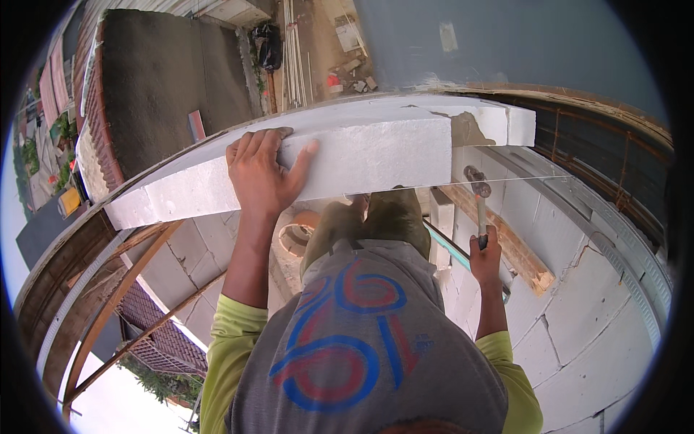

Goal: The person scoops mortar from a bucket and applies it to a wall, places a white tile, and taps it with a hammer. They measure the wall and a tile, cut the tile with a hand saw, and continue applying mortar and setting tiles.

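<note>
A row of white lightweight concrete blocks [376, 155] runs across in front of me. My left hand [264, 170] rests on it, fingers curled over the upper edge and thumb against the near face. Grey mortar [468, 129] lies beyond the right end of the near block, beside another white block [520, 126]. Lower right, my right hand [486, 254] is closed round the dark grip of a mallet [481, 210]. The mallet's pale handle points away from me, its dark head just below the row. A thin taut string [520, 179] passes near the head.
A wooden plank [517, 242] slants at right, beside a white block wall [578, 318]. Metal channels [614, 253] curve along the right side. Below lies a round orange-brown container [298, 235]. Wooden beams [108, 311] stand at left. Beyond the row the ground drops well below.
</note>
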{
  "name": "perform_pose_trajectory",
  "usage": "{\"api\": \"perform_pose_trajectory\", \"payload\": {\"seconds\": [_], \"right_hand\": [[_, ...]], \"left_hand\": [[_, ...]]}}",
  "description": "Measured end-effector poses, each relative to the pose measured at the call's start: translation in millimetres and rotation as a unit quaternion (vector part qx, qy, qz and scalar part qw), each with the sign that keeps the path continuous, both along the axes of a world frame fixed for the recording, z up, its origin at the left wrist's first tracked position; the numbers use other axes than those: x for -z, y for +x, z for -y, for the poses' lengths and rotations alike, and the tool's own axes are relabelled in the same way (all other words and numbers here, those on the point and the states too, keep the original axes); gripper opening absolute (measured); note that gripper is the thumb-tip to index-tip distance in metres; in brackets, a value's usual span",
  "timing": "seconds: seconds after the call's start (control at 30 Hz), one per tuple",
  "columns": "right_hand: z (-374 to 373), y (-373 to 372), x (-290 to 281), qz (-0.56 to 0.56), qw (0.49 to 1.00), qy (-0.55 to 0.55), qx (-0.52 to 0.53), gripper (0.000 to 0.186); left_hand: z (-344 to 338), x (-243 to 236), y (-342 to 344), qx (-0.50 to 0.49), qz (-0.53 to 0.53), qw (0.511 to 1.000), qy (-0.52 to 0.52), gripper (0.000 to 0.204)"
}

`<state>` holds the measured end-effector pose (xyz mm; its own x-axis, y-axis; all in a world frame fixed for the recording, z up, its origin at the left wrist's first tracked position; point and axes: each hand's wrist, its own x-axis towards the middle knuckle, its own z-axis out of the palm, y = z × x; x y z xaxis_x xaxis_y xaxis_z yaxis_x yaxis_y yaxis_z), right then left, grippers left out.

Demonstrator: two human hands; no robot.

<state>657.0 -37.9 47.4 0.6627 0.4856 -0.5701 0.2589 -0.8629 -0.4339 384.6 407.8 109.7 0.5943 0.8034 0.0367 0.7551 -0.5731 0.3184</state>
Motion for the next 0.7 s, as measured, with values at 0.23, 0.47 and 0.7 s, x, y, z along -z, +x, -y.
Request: {"api": "perform_pose_trajectory", "payload": {"seconds": [0.23,0.47,0.7], "right_hand": [[-33,-11,-15,0.121,0.932,0.044,-0.338,0.037],[-138,-77,-16,0.174,0.801,0.02,-0.572,0.043],[-202,-76,3,0.235,0.739,0.022,-0.631,0.043]], "left_hand": [[-8,-12,-60,0.208,-0.053,0.975,0.063,0.113],[-13,19,-98,0.205,-0.102,0.964,0.136,0.129],[-11,26,-100,0.212,-0.071,0.958,0.177,0.123]]}}
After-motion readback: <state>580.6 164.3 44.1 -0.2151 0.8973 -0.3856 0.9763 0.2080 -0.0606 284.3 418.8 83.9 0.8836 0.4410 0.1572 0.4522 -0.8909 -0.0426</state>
